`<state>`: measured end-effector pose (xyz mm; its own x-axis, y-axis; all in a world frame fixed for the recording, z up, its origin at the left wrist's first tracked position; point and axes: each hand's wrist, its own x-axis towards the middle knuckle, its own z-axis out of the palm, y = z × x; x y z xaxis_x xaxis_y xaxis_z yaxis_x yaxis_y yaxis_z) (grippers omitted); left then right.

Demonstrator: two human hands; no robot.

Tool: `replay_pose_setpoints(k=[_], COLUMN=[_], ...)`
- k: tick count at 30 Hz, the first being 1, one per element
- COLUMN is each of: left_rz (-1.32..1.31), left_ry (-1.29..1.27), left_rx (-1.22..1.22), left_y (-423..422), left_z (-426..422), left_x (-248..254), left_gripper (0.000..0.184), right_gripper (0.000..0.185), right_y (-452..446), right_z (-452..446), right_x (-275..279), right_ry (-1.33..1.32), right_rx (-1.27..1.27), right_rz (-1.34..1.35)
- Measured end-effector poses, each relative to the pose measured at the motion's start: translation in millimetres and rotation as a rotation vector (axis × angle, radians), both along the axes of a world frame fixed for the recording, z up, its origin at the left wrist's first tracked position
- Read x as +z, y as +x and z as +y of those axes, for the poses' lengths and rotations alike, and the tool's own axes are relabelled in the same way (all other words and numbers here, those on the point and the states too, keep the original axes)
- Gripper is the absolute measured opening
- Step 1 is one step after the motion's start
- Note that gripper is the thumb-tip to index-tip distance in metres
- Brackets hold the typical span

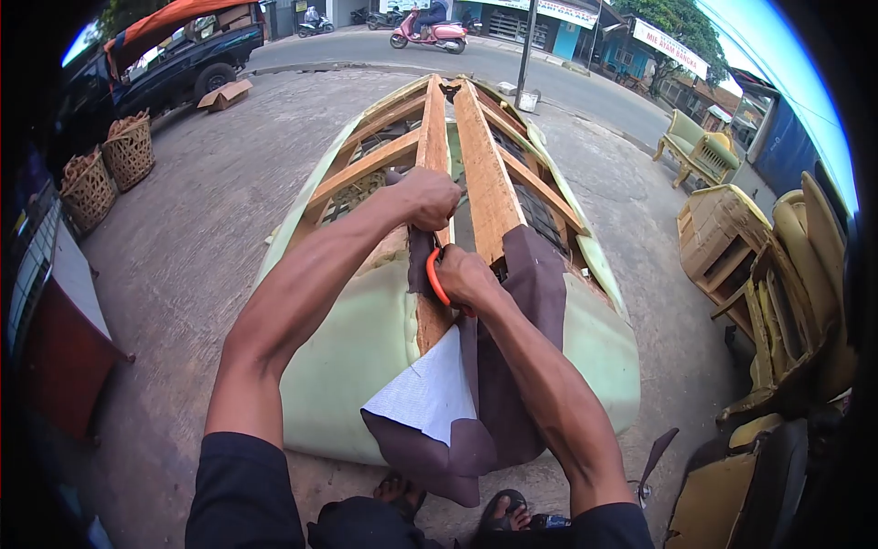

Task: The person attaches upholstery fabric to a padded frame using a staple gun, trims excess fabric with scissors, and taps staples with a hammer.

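Note:
My right hand (465,276) is closed round the orange handles of a pair of scissors (435,279), at the middle of an upturned sofa frame (489,178). Just above and to the left, my left hand (428,198) is closed over the left wooden beam, pinching what seems to be the dark fabric's edge; its fingertips are partly hidden. Dark purple fabric (535,302) with a whitish underside (425,389) hangs over the near end of the frame. Pale green covering (343,352) wraps the frame's sides. The scissor blades are mostly hidden between my hands.
Old chairs (782,302) stand at the right, with a green sofa (700,146) behind. Woven baskets (130,151), a carton (225,94) and a dark truck (174,59) are at the left. A person rides a pink scooter (430,35) on the road.

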<state>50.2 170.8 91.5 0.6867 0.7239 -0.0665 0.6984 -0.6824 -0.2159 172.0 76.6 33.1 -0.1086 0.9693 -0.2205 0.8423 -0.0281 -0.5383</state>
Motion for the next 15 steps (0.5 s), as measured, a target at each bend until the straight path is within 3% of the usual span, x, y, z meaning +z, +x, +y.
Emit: replay_pose_setpoints(k=[6,8,10,13,15], left_rz=[-0.138,-0.298,-0.235,-0.112,-0.219], left_ry=[-0.037,-0.062,-0.074,-0.035,-0.08], left_rx=[0.188,0.214,0.228,0.155,0.158], left_y=[-14.9,-20.5,-14.8,-18.2,-35.5], left_z=[19.4,25.0,18.0,16.7,13.4], left_x=[3.2,2.0,12.4,14.9,16.1], left_gripper=[0.025,0.027,0.027,0.028,0.027], right_gripper=[0.042,0.038,0.037,0.041,0.061], right_y=[-2.5,-3.9,2.9,25.9,44.4], right_z=[-6.9,-8.6,-13.3,-14.5,-14.3], right_x=[-10.7,-18.5,-11.0,-7.0,8.4], right_ry=[0.2,0.23,0.21,0.258,0.211], right_rx=[0.008,-0.037,-0.025,0.011,0.028], right_rz=[-0.075,-0.1,-0.098,-0.08,-0.088])
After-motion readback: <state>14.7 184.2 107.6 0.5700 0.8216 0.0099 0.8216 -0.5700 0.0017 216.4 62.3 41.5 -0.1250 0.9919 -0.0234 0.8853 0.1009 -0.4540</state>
